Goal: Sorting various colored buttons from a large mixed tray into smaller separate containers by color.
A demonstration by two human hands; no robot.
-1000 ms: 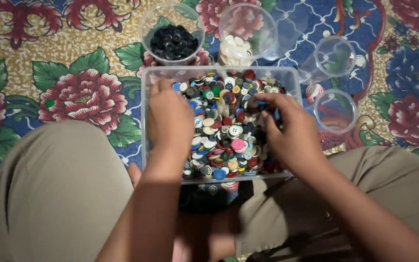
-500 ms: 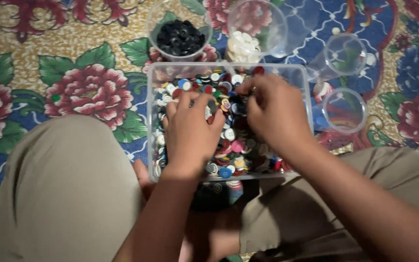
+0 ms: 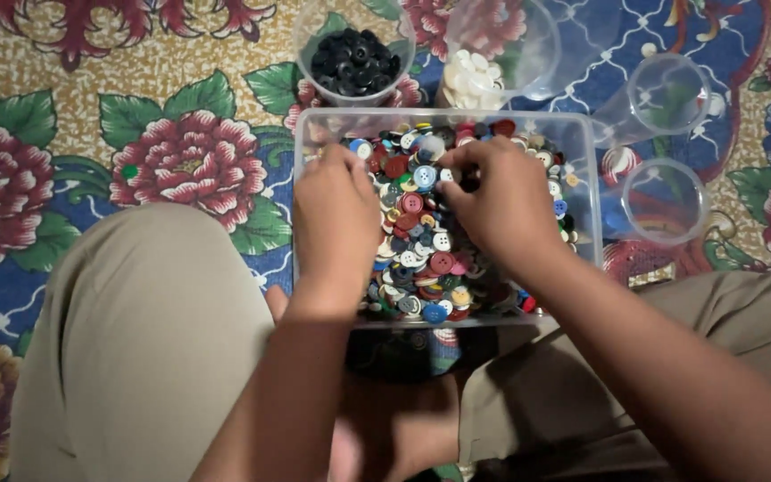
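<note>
I'm watching both hands working inside the clear plastic bin (image 3: 582,192) of mixed buttons (image 3: 421,254), which is sitting on the floral floor cloth (image 3: 136,107) between the person's knees. Left hand (image 3: 336,219) is lying palm-down at approx 9 o'clock in the bin, fingers together and curled into the pile; can't tell if they're pinching anything, tips are hidden. Right hand (image 3: 501,205) is at approx 1 o'clock, fingertips bunched tight at the pile, looking like they're closing on a dark button, but the button itself isn't clear to me. Beyond the bin: cup of black buttons (image 3: 354,58) at 11 o'clock, cup of white buttons (image 3: 475,76) at 12, w/ two empty clear cups (image 3: 667,94) (image 3: 662,201) at 2 and 3 o'clock, just beside the bin wall. Risks, imo: a small button slipping from the pinch and dropping back into the pile or onto the busy cloth, where it'd be hard to spot; a forearm nudging the light empty cups over; pressing on the near rim and tipping the bin toward the lap.
</note>
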